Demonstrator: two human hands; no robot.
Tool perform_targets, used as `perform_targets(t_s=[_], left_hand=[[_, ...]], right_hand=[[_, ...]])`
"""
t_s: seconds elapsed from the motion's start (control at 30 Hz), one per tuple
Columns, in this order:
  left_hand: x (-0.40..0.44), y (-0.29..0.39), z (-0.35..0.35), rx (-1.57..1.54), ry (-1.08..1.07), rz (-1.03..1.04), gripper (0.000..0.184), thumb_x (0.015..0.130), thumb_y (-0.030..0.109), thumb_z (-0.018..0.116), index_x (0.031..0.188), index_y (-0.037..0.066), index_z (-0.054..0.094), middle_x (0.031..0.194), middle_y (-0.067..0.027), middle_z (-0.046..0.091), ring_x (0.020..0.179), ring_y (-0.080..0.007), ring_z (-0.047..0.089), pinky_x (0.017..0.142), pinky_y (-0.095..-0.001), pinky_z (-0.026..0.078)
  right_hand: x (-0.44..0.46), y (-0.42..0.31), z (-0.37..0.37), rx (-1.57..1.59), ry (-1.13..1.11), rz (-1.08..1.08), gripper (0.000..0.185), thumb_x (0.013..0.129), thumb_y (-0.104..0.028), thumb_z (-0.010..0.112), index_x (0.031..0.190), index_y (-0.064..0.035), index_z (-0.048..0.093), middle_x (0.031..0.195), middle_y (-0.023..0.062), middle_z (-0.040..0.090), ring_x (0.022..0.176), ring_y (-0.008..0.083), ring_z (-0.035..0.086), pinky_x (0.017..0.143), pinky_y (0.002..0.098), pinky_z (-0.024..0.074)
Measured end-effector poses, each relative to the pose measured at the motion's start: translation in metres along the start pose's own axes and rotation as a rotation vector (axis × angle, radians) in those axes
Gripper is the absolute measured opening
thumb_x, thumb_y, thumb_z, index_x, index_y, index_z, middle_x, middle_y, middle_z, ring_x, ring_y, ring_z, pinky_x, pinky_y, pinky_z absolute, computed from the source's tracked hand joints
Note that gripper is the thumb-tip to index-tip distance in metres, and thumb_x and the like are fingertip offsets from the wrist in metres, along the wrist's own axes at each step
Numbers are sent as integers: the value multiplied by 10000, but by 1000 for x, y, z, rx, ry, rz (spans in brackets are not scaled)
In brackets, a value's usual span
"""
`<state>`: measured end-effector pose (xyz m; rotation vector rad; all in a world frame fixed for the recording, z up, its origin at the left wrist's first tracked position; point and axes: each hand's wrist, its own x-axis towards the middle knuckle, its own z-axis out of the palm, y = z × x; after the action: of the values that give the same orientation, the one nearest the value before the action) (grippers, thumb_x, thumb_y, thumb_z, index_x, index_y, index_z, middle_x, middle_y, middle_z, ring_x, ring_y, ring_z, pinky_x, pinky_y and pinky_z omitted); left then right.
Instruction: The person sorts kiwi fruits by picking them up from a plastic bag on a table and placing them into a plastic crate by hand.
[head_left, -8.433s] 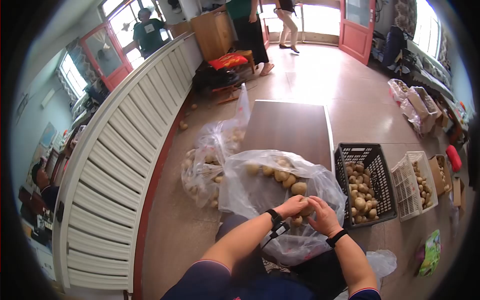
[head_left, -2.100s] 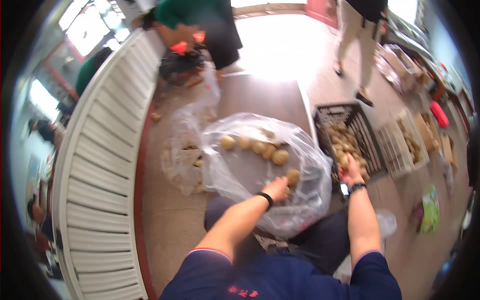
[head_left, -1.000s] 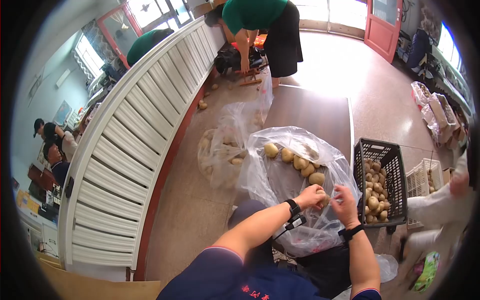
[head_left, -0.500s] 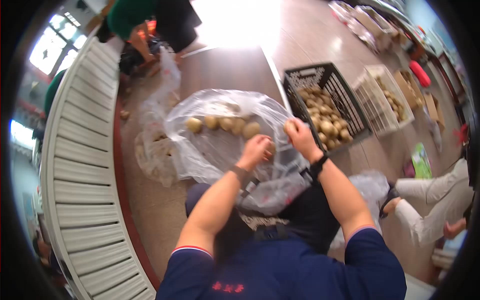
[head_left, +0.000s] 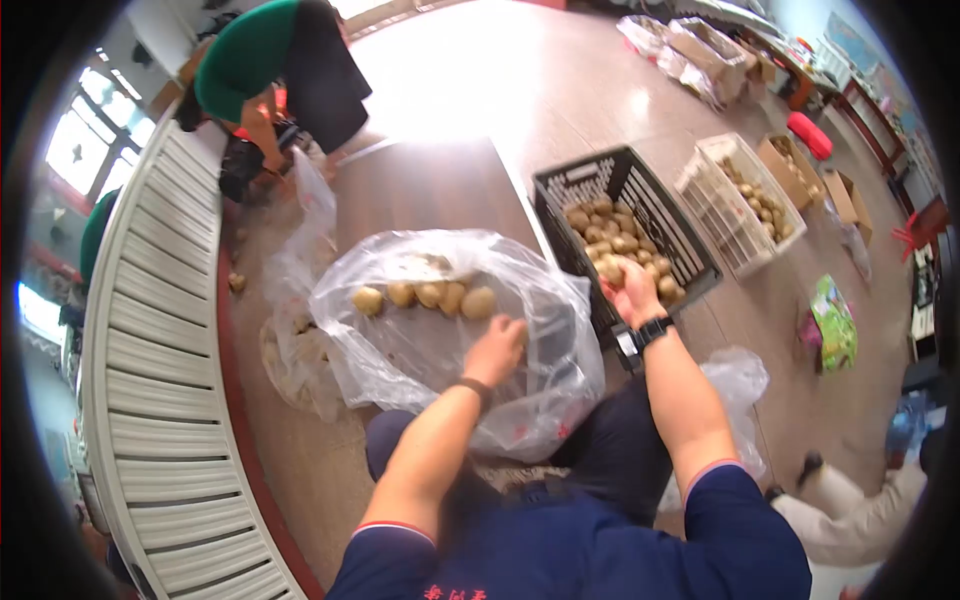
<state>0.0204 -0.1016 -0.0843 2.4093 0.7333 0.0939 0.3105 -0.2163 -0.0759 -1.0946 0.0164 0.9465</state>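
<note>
My right hand (head_left: 636, 293) is at the near side of a black plastic crate (head_left: 690, 215), its fingers closed round a potato (head_left: 608, 268). Many more potatoes (head_left: 622, 232) fill part of that crate. My left hand (head_left: 497, 352) is over the spread clear plastic bag (head_left: 400, 345) in front of me. Its fingers are curled and slightly blurred, and whatever they hold is hidden. Just beyond that hand, a row of several potatoes (head_left: 430, 294) lies in the bag.
A white crate (head_left: 715, 205) of potatoes stands right of the black one, beside cardboard boxes (head_left: 848, 205). Left runs a white slatted radiator (head_left: 165, 350). A person in green (head_left: 250, 60) bends over bags at the far left. Another person's pale trousers (head_left: 850, 515) show lower right.
My right hand has moved from above the bag's edge to the black crate, still with a potato. My left hand has drawn slightly left and down. The whole view has shifted.
</note>
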Motion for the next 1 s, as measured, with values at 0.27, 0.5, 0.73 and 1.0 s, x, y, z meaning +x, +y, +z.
perform_targets(t_s=[0.27,0.5,0.73,1.0], left_hand=[[-3,20,-16,102,-92,-205,519,834,246,689,1294,172,460,1243,-181,484,1048,-406,600,865,-483,512],[-3,0,-2,-3,-56,-243,592,778,263,764,1202,85,392,1194,-215,491,1041,-430,592,858,-502,501],[-8,-2,-6,-181,-40,-273,491,776,265,758,1090,8,482,1104,-244,583,1021,-420,612,857,-480,504],[11,-14,-27,-1112,127,-384,338,943,291,600,1142,22,545,821,-76,625,567,-128,586,477,-282,519]], right_hand=[[18,4,-25,-93,231,69,149,888,-165,531,1010,-85,558,832,106,594,666,235,610,527,332,519],[2,-3,-10,-178,358,58,389,917,-199,548,1256,-44,437,1032,124,530,850,252,589,632,360,513],[-14,8,16,-348,188,-133,397,913,-173,557,1283,-62,465,1056,63,579,734,204,627,569,310,510],[-53,12,63,-535,-92,-553,325,926,-82,559,1243,-33,509,1045,53,602,688,93,588,558,209,472]])
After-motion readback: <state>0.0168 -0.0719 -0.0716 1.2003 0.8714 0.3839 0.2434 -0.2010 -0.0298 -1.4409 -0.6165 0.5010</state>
